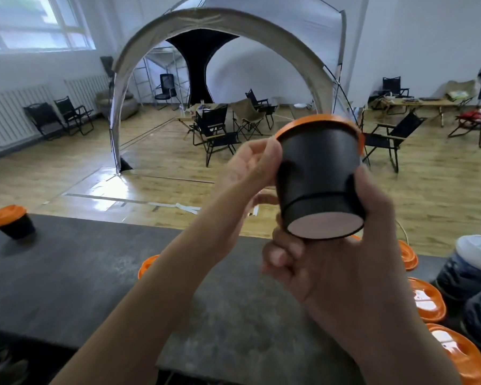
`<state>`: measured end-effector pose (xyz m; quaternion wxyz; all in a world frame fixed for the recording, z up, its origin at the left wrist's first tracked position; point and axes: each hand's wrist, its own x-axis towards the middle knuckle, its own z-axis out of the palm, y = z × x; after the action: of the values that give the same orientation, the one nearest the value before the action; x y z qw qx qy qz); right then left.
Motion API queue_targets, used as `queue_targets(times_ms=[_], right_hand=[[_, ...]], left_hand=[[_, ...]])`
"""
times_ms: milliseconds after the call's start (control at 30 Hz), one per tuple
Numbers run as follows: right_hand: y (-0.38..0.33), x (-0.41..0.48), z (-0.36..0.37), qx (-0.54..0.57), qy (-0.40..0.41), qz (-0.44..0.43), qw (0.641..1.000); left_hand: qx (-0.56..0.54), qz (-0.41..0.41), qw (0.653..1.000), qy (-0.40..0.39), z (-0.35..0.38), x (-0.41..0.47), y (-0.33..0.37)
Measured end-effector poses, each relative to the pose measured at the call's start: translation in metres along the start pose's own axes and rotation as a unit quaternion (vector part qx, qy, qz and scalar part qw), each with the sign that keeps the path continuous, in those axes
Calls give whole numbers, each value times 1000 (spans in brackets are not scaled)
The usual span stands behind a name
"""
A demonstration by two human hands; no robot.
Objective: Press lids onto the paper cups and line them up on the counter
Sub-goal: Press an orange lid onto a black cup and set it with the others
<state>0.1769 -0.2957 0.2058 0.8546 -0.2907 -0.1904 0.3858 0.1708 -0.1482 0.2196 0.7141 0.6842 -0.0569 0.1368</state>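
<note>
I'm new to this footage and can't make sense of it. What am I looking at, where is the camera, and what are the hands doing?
There is no machine: a person wears a wide-angle camera on the head, looking forward and down. The right hand grips the base of a black paper cup, tilted with its bottom towards the camera. The left hand pinches the orange plastic lid at the cup's rim. On the dark stone counter stands another black cup with an orange lid, far left. Loose orange lids lie at the right. Behind are folding chairs and a tent.
</note>
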Motion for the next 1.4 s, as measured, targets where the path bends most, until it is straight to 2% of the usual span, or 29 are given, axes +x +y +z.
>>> queue_targets(times_ms=[33,133,267,333,433,533,600,700,767,867,900,967,1067,1100,1133,1200,1300,1367,1400], right_hand=[[1,1,-3,-48,6,-6,999],[3,7,-8,-137,68,-6,988],[0,7,-12,-181,81,12,980],[0,9,-14,-204,108,-23,973],[0,12,-20,-303,156,-108,934],[-2,14,-26,-430,182,-168,868],[-3,15,-29,-473,189,-207,835],[-1,20,-31,-464,187,-238,833],[2,21,-32,-459,190,-256,829],[9,22,-35,-521,220,-294,771],[13,24,-37,-524,219,-303,765],[18,25,-37,-494,201,-304,789],[13,27,-30,-370,162,-254,879],[9,28,-28,-328,153,-233,903],[5,28,-27,-310,148,-225,912],[-2,28,-25,-326,149,-252,899],[-9,30,-24,-370,156,-325,856],[-12,31,-23,-362,140,-337,857],[-14,32,-22,-341,131,-325,872]], left_hand=[[18,26,999,13,-1,0,0],[40,29,998,35,-4,1,0],[35,46,996,64,-7,4,-10],[30,43,997,64,-8,6,-14],[59,47,996,56,-12,9,-10],[79,51,995,33,-14,11,-6],[68,48,996,28,-14,16,-3],[28,30,999,30,-16,21,3],[18,17,1000,-1,-22,22,7],[65,28,997,-42,-31,25,12],[86,31,995,-39,-33,26,13],[114,43,992,-33,-36,29,16],[110,74,990,-40,-37,30,24],[110,82,989,-47,-39,29,27],[113,89,988,-53,-40,29,30],[135,103,984,-54,-43,28,38],[172,124,976,-51,-47,28,51],[170,134,975,-55,-47,27,57],[169,141,974,-53,-47,26,59]])
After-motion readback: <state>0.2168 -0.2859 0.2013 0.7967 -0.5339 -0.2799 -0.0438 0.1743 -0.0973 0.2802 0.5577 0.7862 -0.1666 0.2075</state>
